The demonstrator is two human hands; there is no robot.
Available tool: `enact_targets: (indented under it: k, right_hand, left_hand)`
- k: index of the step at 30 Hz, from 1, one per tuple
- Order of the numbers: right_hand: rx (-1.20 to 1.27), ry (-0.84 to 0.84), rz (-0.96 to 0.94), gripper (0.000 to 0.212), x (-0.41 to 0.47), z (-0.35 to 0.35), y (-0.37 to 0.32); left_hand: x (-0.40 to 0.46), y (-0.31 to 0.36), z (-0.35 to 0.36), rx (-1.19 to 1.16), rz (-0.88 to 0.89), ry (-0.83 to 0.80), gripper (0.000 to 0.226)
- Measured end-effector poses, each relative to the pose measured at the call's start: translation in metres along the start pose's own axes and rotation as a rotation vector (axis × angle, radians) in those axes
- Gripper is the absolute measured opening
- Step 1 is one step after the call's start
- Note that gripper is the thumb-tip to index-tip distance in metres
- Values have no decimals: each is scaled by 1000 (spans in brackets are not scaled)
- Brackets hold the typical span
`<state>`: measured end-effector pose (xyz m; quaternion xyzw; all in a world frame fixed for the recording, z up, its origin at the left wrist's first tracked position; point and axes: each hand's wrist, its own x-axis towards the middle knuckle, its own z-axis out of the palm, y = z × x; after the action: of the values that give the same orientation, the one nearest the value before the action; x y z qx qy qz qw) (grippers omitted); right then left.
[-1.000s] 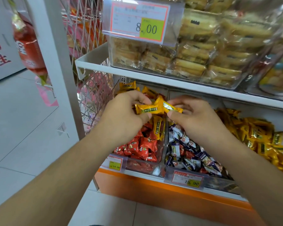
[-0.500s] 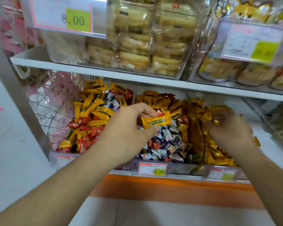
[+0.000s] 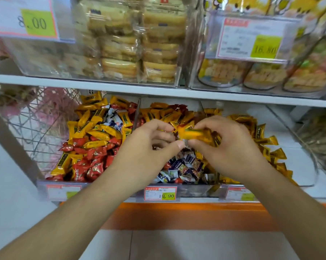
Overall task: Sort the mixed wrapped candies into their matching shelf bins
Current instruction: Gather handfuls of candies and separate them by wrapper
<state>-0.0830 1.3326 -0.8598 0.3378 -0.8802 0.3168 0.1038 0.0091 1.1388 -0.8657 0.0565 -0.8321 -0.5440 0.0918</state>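
Both hands meet over the middle bin (image 3: pixel 192 191) of the lower shelf. My right hand (image 3: pixel 231 147) pinches a yellow wrapped candy (image 3: pixel 191 133) by its right end. My left hand (image 3: pixel 149 147) has curled fingers touching the candy's left end; its thumb tip meets the right hand's fingers. The left bin (image 3: pixel 42 186) holds red candies (image 3: pixel 90 166) mixed with yellow ones (image 3: pixel 98 132). In the middle bin lie dark blue and white candies (image 3: pixel 184 167) with yellow ones at the back. The right bin (image 3: pixel 233 192) holds yellow candies (image 3: pixel 261 139).
A white shelf board (image 3: pixel 158 92) runs just above the bins, carrying clear boxes of biscuits (image 3: pixel 132 49) and snack tubs (image 3: pixel 252 76). Price tags (image 3: pixel 160 193) hang along the front edge. A wire rack (image 3: pixel 36 128) stands at the left, and an orange base strip (image 3: pixel 177 214) runs below.
My right hand came back from the right bin to the middle and now pinches the yellow candy that my left hand held. The view shifted slightly right.
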Motion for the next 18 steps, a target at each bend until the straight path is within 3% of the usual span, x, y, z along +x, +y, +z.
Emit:
enact_targets:
  k: [4,8,13,18]
  right_hand:
    - [-149,224,313,25,3,-16,28]
    - [-309,116,475,42,4,-17,38]
    - [-277,98,412,34,12,-7,20]
    - [-255,92,319,24,17,10,11]
  left_hand:
    - [0,-3,-13,49,15,80,18]
    - [2,-10,-34,169,44,188,11]
    - [16,-34,-75,455,-1,360,18]
    - [26,-64,-110,733,-152,361,47]
